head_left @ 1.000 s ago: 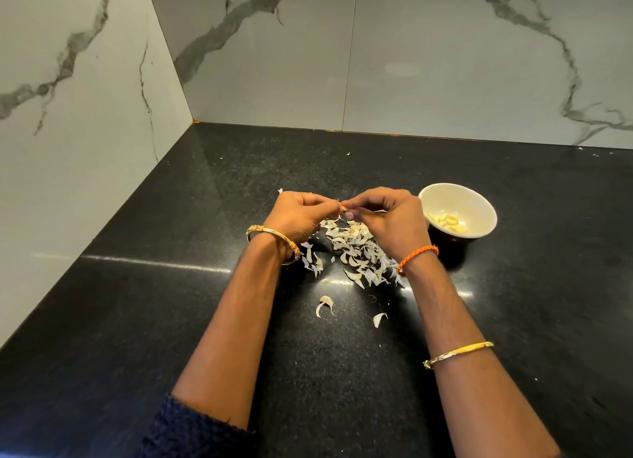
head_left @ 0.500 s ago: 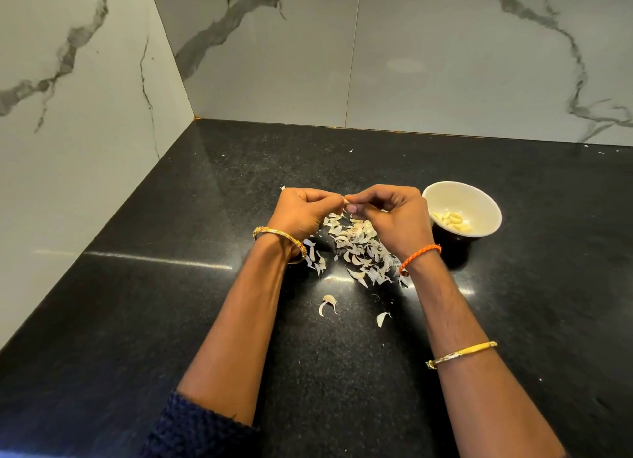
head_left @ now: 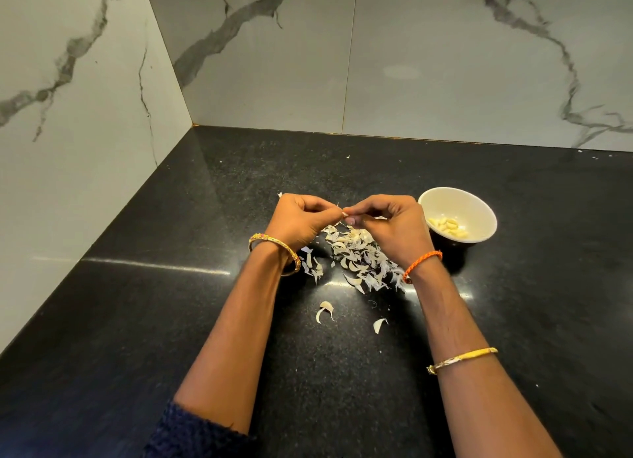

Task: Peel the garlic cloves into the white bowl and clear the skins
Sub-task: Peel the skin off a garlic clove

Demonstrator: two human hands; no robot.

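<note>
My left hand [head_left: 303, 219] and my right hand [head_left: 392, 226] meet fingertip to fingertip above the black counter, pinching a small garlic clove [head_left: 342, 212] between them; most of the clove is hidden by the fingers. Under the hands lies a pile of papery garlic skins [head_left: 359, 259]. Two loose skins [head_left: 323, 310] and a third skin piece [head_left: 379, 324] lie nearer to me. The white bowl [head_left: 459, 204] stands just right of my right hand, with several peeled cloves [head_left: 447, 225] in it.
The black granite counter [head_left: 171, 320] runs into a corner of white marble walls [head_left: 85, 115] at the left and back. Tiny skin flecks [head_left: 348, 156] lie near the back wall.
The hands stay together at the same spot, with the fingertips working slightly on the clove. The view has shifted a little; bowl and skin pile are unmoved.
</note>
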